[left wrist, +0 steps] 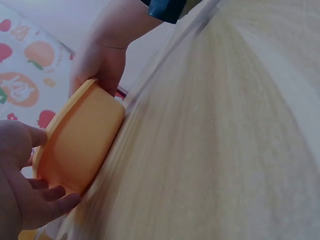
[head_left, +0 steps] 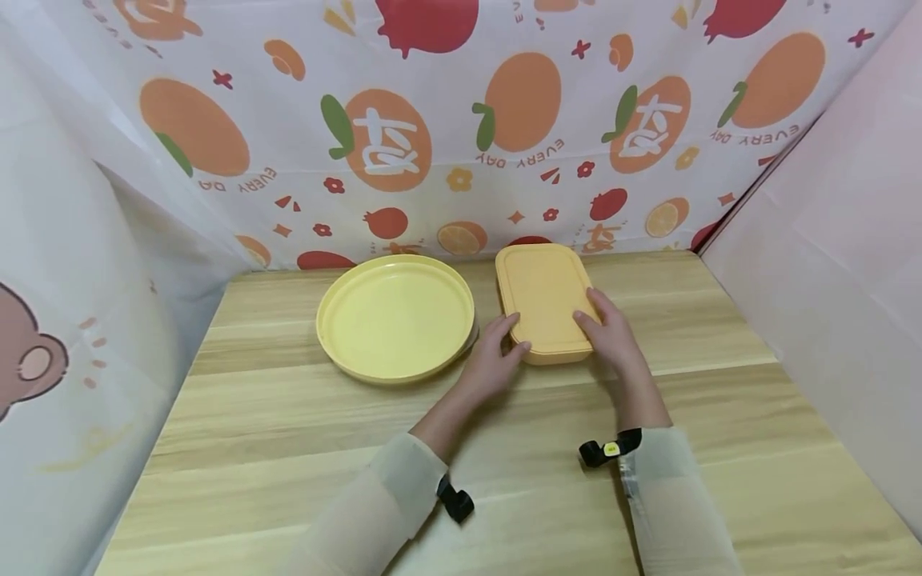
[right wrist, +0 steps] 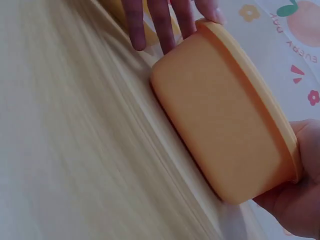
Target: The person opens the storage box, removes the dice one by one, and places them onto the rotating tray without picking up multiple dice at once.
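An orange rectangular food container [head_left: 545,296] with its lid on stands on the table near the back. My left hand [head_left: 491,364] holds it at the near left corner, thumb at the lid's front edge and fingers along the left side. On the opposite side, my right hand [head_left: 614,334] grips the right edge, its thumb over the lid's rim. In the left wrist view the container [left wrist: 85,135] has its base on or very close to the tabletop. The right wrist view shows the container's [right wrist: 220,120] front wall; the right fingers are partly hidden behind it.
Left of the container is a round yellow tray [head_left: 394,316] with a raised rim, and something greyish shows under its right edge. A fruit-print curtain [head_left: 461,144] hangs behind the wooden table [head_left: 288,448]. Pale sheets close off both sides.
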Demonstrator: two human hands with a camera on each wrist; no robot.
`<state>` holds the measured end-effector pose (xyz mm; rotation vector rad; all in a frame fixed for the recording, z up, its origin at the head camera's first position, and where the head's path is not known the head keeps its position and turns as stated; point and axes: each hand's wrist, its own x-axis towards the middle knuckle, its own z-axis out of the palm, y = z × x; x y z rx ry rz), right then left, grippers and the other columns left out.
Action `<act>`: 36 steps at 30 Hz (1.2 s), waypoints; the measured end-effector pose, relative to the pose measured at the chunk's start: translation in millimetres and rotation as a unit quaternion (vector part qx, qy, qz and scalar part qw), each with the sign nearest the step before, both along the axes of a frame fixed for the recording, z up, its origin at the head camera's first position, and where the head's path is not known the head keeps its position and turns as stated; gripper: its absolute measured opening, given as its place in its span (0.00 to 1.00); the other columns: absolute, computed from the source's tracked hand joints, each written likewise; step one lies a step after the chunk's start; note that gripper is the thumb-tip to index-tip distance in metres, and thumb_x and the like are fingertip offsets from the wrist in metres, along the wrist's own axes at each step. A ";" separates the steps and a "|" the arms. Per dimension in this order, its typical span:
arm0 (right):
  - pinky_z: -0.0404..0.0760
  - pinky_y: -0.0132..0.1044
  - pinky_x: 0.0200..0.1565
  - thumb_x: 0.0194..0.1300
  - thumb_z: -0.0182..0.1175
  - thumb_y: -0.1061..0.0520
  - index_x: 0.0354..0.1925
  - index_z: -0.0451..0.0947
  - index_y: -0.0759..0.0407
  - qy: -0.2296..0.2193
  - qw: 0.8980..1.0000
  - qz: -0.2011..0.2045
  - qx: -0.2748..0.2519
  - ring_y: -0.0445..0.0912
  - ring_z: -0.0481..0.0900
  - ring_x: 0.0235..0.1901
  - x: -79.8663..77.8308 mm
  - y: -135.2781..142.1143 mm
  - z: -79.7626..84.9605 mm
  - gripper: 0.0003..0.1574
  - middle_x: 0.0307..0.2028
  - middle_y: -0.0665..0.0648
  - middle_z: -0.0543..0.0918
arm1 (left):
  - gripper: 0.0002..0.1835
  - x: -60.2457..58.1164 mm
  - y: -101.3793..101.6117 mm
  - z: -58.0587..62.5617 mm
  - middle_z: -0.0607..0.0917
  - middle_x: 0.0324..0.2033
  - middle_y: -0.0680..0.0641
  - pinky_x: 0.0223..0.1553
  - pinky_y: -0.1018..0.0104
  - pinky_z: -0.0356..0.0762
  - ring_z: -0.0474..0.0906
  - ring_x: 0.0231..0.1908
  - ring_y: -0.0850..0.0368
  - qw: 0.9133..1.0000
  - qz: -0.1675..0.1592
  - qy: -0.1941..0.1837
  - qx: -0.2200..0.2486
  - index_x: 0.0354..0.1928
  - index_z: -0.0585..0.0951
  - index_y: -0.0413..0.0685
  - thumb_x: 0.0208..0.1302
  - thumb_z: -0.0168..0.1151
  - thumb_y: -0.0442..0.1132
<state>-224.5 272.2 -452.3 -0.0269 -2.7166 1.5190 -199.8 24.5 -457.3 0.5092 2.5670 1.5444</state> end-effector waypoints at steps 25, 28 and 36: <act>0.71 0.59 0.63 0.66 0.63 0.45 0.59 0.77 0.63 0.103 0.983 -0.011 0.152 0.63 0.68 0.62 15.8 -43.9 31.9 0.30 0.60 0.66 0.75 | 0.32 -5.5 -4.2 -6.5 0.60 0.75 0.44 0.75 0.50 0.54 0.54 0.74 0.48 0.999 0.014 0.006 0.034 0.75 0.62 0.54 0.73 0.55 0.50; 0.77 0.53 0.52 0.61 0.69 0.46 0.52 0.83 0.61 0.125 0.971 0.058 0.195 0.57 0.74 0.50 24.7 -60.8 43.7 0.26 0.48 0.62 0.81 | 0.32 -6.6 -3.7 -6.7 0.62 0.74 0.44 0.75 0.51 0.56 0.57 0.74 0.48 0.999 0.022 0.012 0.040 0.74 0.63 0.53 0.72 0.56 0.49; 0.78 0.41 0.41 0.53 0.76 0.56 0.43 0.86 0.56 0.116 0.948 0.153 0.252 0.47 0.75 0.37 30.2 -84.2 38.4 0.17 0.35 0.53 0.79 | 0.26 -4.4 0.3 -6.6 0.76 0.63 0.43 0.64 0.57 0.74 0.75 0.61 0.49 0.992 0.075 0.010 0.103 0.67 0.72 0.46 0.69 0.62 0.41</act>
